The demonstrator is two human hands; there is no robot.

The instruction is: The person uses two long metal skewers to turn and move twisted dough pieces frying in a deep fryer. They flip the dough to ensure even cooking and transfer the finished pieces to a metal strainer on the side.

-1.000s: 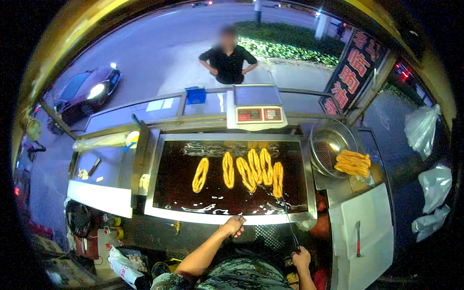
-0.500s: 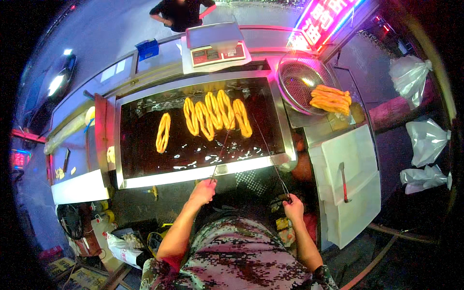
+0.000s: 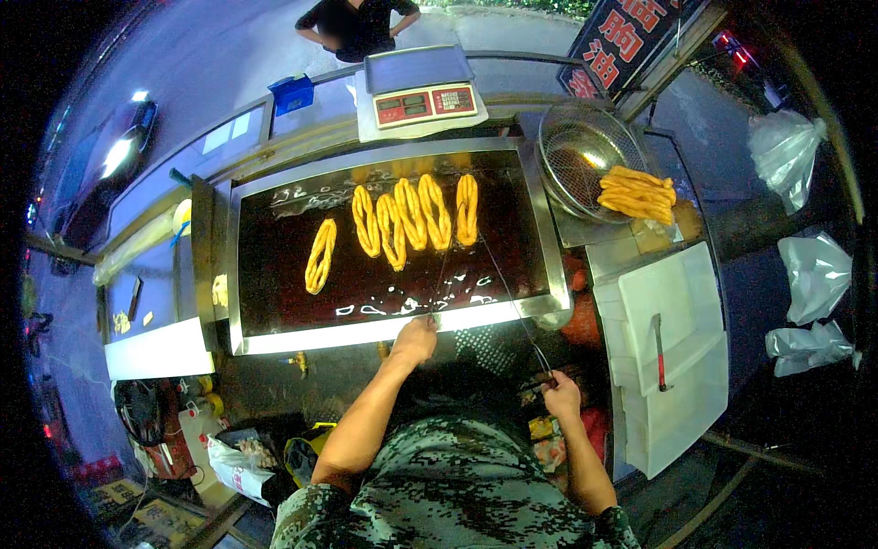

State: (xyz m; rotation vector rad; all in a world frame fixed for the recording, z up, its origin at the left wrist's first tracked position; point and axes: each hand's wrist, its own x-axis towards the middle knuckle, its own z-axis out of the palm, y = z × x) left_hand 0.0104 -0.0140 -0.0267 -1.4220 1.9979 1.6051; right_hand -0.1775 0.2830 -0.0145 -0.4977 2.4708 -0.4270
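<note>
Several golden fried dough sticks, long twisted loops, float in dark oil in a rectangular metal fryer (image 3: 233,302). One dough stick (image 3: 320,256) lies apart at the left; a cluster of dough sticks (image 3: 391,224) fills the middle. Another dough stick (image 3: 467,210) floats to the right of that cluster. My left hand (image 3: 416,339) is closed at the fryer's front rim, gripping a thin metal rod (image 3: 444,274) that reaches over the oil. Lower and to the right, my right hand (image 3: 562,393) grips a second thin rod (image 3: 514,306), its far tip by the right-hand dough stick.
Right of the fryer, a wire-mesh basket (image 3: 572,151) stands beside a pile of fried dough (image 3: 637,194). Nearer are white bins (image 3: 677,403) with a red-handled tool (image 3: 659,352) on top. A scale (image 3: 425,101) stands behind the fryer; a person (image 3: 355,32) stands beyond.
My left hand has moved right and forward, nearer the rim. The right-hand dough stick has shifted slightly away from me and lies straighter. The sign's bright pink glow has gone dark.
</note>
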